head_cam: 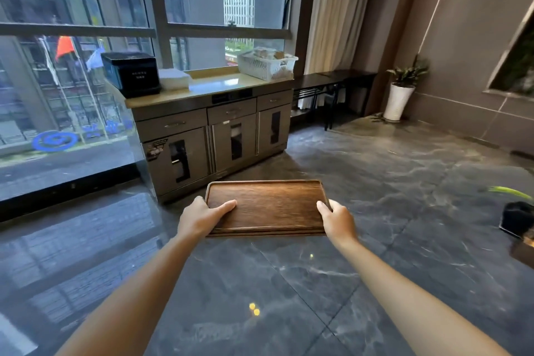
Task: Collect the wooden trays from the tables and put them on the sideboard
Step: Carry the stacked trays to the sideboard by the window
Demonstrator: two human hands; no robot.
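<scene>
I hold a dark wooden tray (267,205) level in front of me, over the marble floor. Its near edge shows two stacked layers, so it may be two trays; I cannot tell for sure. My left hand (202,218) grips the tray's left end with the thumb on top. My right hand (336,220) grips the right end the same way. The sideboard (213,121) stands ahead by the window, a grey cabinet with a pale stone top, a short distance beyond the tray.
On the sideboard top stand a black box (131,74), a stack of white napkins (174,78) and a white basket (265,63). A dark low bench (332,81) and a white potted plant (400,95) stand to the right. A table corner with a black holder (518,218) is at the right edge.
</scene>
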